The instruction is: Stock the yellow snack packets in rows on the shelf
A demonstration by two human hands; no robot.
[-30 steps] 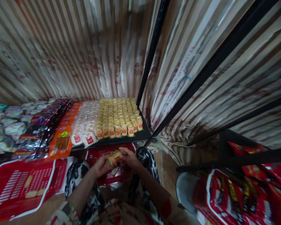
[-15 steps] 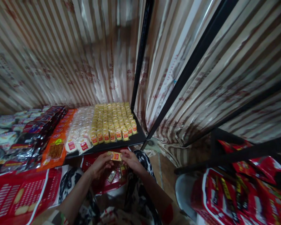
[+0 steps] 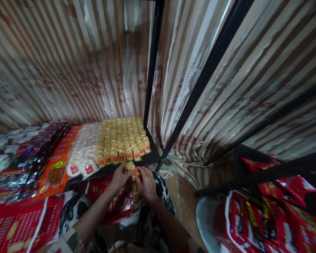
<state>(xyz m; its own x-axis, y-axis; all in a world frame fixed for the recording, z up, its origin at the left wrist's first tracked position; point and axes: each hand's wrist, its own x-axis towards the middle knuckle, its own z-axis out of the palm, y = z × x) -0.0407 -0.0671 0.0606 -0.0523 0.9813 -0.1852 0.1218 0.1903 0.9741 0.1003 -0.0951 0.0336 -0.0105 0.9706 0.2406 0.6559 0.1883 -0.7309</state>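
A small yellow wrapped snack cake with a red label is between my two hands, just in front of the shelf edge. My left hand pinches it from the left. My right hand has its fingers curled against its right side. Below them, a red basket rests between my knees with a few more small packets in it, partly hidden by my hands. Behind the hands, rows of matching yellow snack cakes stand on the black shelf.
Left of the yellow rows lie white wrapped cakes, an orange snack bag and dark packets. A red bag is at lower left. Red snack packs fill a basket at right. Black posts stand before a striped curtain.
My hands have lifted the snack cake slightly toward the shelf and tilted it from lying flat to more upright. The view has shifted a little.
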